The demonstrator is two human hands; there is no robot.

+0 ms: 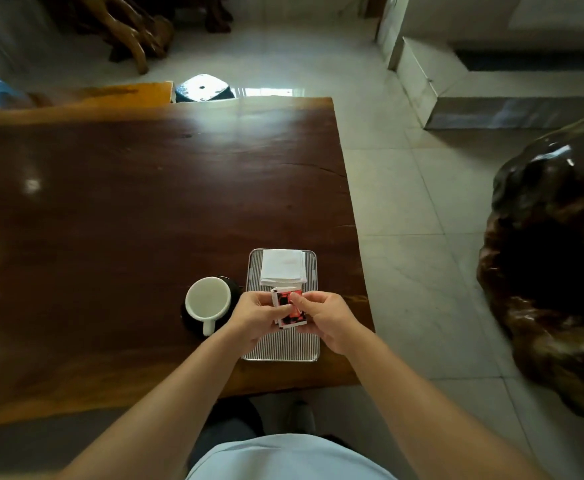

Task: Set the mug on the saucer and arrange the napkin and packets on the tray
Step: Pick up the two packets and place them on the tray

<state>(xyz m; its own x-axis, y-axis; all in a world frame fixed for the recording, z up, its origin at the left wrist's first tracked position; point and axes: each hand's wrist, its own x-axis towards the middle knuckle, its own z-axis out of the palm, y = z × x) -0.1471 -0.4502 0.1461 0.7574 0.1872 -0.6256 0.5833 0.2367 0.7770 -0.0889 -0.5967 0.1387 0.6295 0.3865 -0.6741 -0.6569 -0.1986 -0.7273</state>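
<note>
Dark polished wood forms the table (127, 202), with pale floor tiles beyond its right edge. Near the front edge lies a ribbed metal tray (283, 348); a folded white napkin (283, 267) sits squared at its far end, probably leaving the near part free. Over that bare stretch the left hand (254, 315) and right hand (328, 318) pinch red packets (288, 306) together from both sides, apparently evening them before laying them down. Just left of the tray, the white mug (208, 301) already rests on the dark saucer (188, 318).
</note>
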